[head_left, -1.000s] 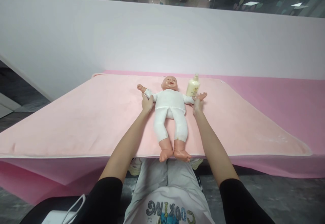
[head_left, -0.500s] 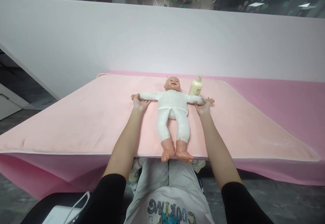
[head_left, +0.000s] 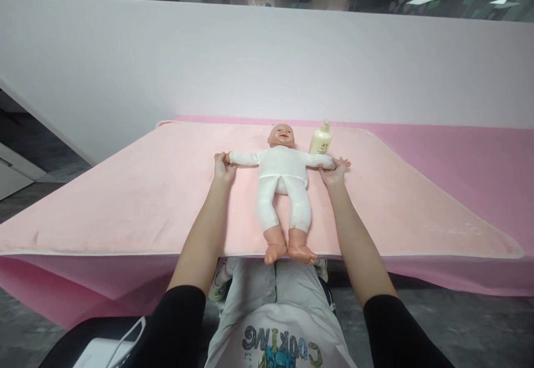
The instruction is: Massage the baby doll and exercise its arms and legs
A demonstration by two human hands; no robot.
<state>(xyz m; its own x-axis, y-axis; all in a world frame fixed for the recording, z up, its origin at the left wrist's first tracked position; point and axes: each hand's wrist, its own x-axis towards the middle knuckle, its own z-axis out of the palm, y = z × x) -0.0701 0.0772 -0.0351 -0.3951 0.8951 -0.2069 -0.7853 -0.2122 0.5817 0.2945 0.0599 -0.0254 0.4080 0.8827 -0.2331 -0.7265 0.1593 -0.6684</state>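
A baby doll point(head_left: 282, 162) in a white cloth body lies on its back on a pale pink towel point(head_left: 125, 201), its head away from me and its arms stretched out sideways. My left hand point(head_left: 224, 169) is closed round the doll's hand at the left. At the right, my right hand point(head_left: 333, 175) grips the doll's other wrist, and the doll's spread fingers stick out beyond it. The doll's bare feet reach the towel's front edge. Just behind the arm on the right stands a cream-coloured pump bottle point(head_left: 321, 139).
A darker pink cloth point(head_left: 467, 162) lies under the towel and hangs over the front edge. Behind the table rises a white partition point(head_left: 267, 62). A white device with a cable point(head_left: 109, 351) sits at the lower left.
My left hand has shifted outward from the doll's wrist onto its hand. My right hand keeps its hold on the other wrist. The view has tilted slightly.
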